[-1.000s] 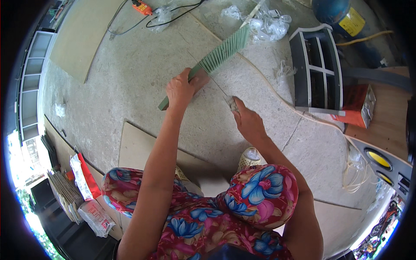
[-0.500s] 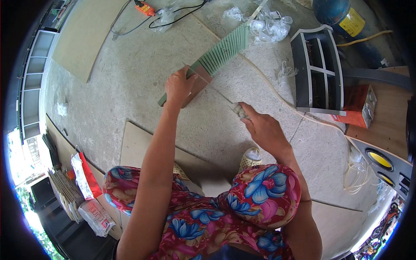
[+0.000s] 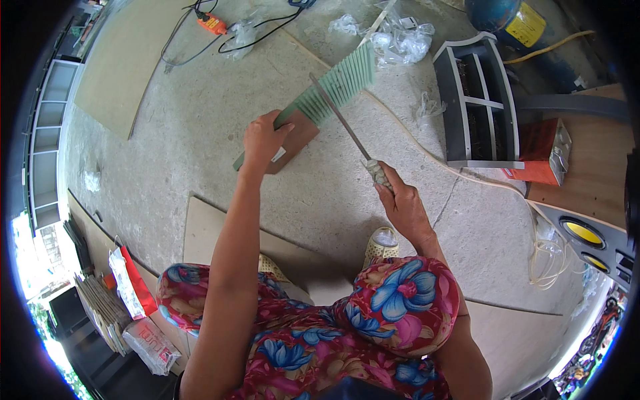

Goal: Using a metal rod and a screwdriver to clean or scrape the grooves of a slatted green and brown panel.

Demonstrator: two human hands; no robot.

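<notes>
My left hand is closed around the near end of a long green strip with a row of narrow comb-like slats. Under the strip, next to my fingers, sits a reddish-brown block with a small white label. In my right hand is a thin, dark, file-like metal rod, gripped by its pale wrapped handle. The rod slants up to the left, its tip over the slats. Whether it touches them I cannot tell.
Beyond the strip lie clear plastic bags. An orange power socket with dark cords is at the far left. To the right stand a grey divided rack, an orange box and a speaker panel. A pale cord crosses the concrete.
The rod's tip has swung away from beside my left hand to farther along the slats, and the rod now points more steeply forward. My left hand keeps its grip. The view has shifted slightly.
</notes>
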